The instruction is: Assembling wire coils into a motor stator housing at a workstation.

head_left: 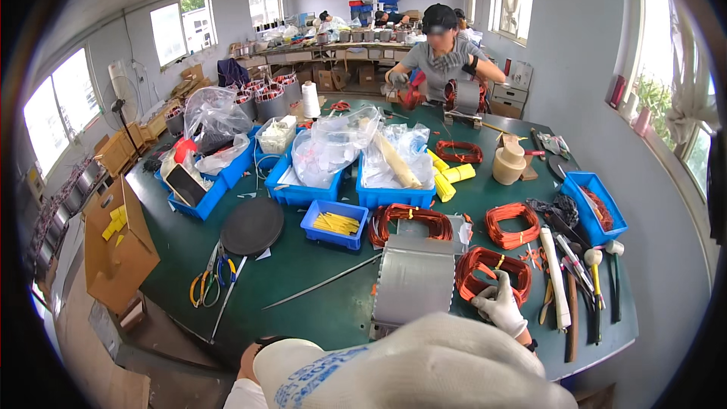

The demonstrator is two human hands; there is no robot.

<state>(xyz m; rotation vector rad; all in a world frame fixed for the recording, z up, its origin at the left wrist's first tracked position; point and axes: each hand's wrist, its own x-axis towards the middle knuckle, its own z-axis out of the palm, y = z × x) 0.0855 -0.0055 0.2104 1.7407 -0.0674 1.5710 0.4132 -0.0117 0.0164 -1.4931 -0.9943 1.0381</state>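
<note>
My right hand [501, 309], in a white glove, grips the near side of a coil of red-brown winding wire [485, 261] tied with yellow. To the left of that coil lies a grey metal stator core [414, 280] with toothed ends. My left hand [424, 363], also gloved, is raised very close to the camera, in front of the stator's near end. Its fingers do not show clearly. Beyond the stator is another wire coil [424, 220], and a tied coil [513, 225] lies past the one in my right hand.
Hammers [594, 280], a white rod [555, 280] and other tools lie at right. Blue bins [333, 238] span the middle. A round black disc [252, 226], scissors [203, 280] and a long thin strip [322, 282] lie at left. Across the table a person [447, 60] works at another stator [466, 96].
</note>
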